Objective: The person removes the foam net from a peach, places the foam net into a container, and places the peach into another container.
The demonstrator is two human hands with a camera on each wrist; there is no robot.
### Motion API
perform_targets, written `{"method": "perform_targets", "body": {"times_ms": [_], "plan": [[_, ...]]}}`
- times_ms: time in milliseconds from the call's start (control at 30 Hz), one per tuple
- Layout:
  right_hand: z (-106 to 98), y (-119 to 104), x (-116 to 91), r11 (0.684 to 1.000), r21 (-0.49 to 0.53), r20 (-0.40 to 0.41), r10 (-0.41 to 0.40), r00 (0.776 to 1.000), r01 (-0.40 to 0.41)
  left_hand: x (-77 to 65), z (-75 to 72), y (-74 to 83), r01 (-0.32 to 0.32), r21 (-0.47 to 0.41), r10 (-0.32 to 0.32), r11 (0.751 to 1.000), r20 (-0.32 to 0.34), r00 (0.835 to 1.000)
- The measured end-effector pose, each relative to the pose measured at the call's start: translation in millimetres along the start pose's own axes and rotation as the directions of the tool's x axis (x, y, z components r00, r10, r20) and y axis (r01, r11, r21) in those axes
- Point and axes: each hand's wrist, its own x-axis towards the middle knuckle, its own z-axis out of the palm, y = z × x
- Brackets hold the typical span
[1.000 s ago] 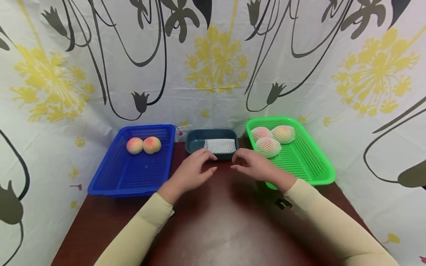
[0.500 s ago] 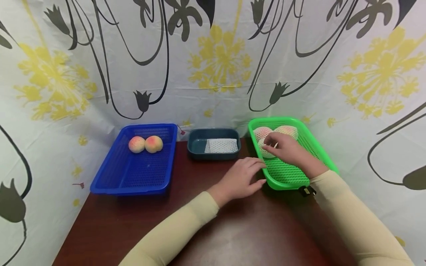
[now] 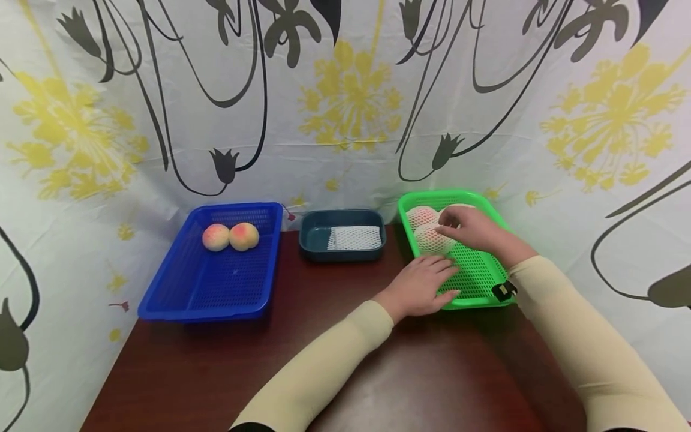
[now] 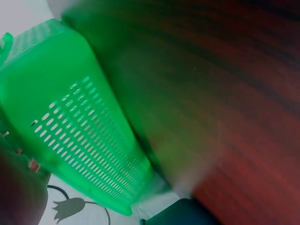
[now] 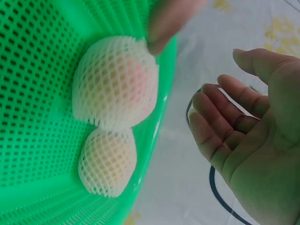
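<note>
My right hand (image 3: 472,228) hovers over the green basket (image 3: 520,255), above the net-sleeved peaches. Seen from the palm side in the right wrist view, its fingers (image 5: 208,117) are loosely bent and hold nothing. My left hand (image 3: 421,285) reaches across the basket's left rim, fingers spread and relaxed. A blurred left fingertip (image 5: 161,35) is close to one netted peach (image 5: 117,82) in the right wrist view. A second netted peach (image 5: 108,161) lies beside it. In the head view, the front peach (image 3: 432,239) shows, the back-left one (image 3: 421,216) too; my right hand mostly covers the third.
A blue basket (image 3: 216,288) with two bare peaches (image 3: 229,236) stands on the left. Between the baskets, a dark teal box (image 3: 313,240) holds white foam net sleeves (image 3: 354,237). The brown table (image 3: 345,360) ends at a patterned curtain (image 3: 345,174).
Both hands have moved right from before the teal box to the green basket. My left hand has come across its rim; my right hand has shifted slightly right over the peaches.
</note>
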Motion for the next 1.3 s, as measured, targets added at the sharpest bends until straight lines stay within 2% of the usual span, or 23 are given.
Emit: {"method": "perform_targets", "body": {"times_ms": [133,467,700,867,1067,1300], "plan": [[1,10,12,0.998,-0.063,0.069,-0.014,0.998,0.019,1.7,6.7,1.2,0.005,0.019,-0.006,1.0,0.044,0.999],[13,23,40,0.978,-0.177,0.213,-0.067,0.975,0.106,3.5,12.3,2.7,0.018,0.018,-0.019,1.0,0.055,0.998],[25,31,48,0.972,-0.188,0.245,-0.094,0.965,0.142,3.3,13.5,2.2,0.015,0.0,-0.015,1.0,0.047,0.999],[42,41,49,0.962,-0.208,0.304,-0.109,0.946,0.177,3.7,13.6,2.8,0.011,-0.009,-0.011,1.0,0.047,0.999],[59,49,49,0.94,-0.268,0.333,-0.115,0.936,0.211,4.2,14.1,3.3,0.002,-0.007,-0.002,1.0,0.045,0.999],[65,49,51,0.91,-0.312,0.34,-0.161,0.926,0.273,4.3,13.1,0.5,0.008,0.0,-0.008,1.0,0.042,0.999]]}}
